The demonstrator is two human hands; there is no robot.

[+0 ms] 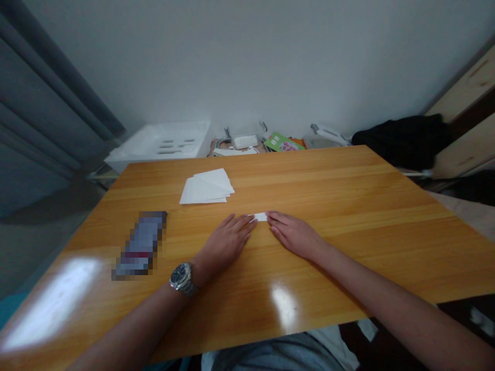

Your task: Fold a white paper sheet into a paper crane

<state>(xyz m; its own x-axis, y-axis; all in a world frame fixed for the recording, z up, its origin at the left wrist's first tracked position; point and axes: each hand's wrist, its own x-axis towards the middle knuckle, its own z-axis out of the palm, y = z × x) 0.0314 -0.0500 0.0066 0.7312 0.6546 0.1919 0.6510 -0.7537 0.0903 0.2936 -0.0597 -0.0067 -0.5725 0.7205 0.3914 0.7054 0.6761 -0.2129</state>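
Observation:
My left hand (225,240), with a metal watch (181,278) on its wrist, lies flat on the wooden table (348,206), fingers stretched out. My right hand (294,234) lies flat beside it, fingers pointing left. Between the fingertips of both hands shows a small white piece of paper (260,217), mostly covered; both hands press on it. A loose stack of white paper sheets (207,187) lies further back, left of the hands and apart from them.
A blurred dark rectangular object (139,245) lies on the table to the left. Behind the table are a white plastic tray (162,141), a green packet (282,142), cables and dark clothing (402,139). A grey curtain hangs at left.

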